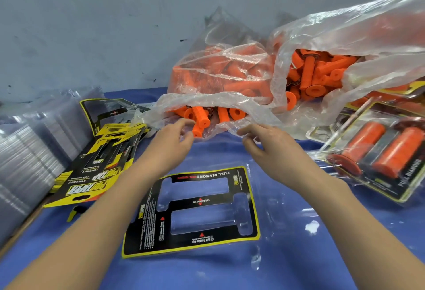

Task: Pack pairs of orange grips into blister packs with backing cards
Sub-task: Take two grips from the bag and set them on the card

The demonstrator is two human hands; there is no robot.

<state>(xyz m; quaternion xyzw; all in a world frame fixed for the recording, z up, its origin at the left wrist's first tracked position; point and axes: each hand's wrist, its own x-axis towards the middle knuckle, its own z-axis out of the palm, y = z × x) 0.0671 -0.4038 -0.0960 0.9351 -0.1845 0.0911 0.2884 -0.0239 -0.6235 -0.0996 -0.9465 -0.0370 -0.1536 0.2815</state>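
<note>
A black and yellow backing card (147,227) lies in an open clear blister pack (278,200) on the blue table, both grip cavities bare. Behind it, a clear plastic bag (232,101) spills several orange grips; one loose orange grip (200,122) pokes out of its mouth. My left hand (171,142) reaches to that grip's near end, its fingers loosely curved and holding nothing. At the bag's front edge, my right hand (266,144) touches the film with relaxed fingers.
A second bag of orange grips (322,71) lies at the back right. Filled blister packs (377,158) sit at the right edge. A heap of spare backing cards (96,170) and a stack of clear blisters (25,151) fill the left. A grey wall stands behind.
</note>
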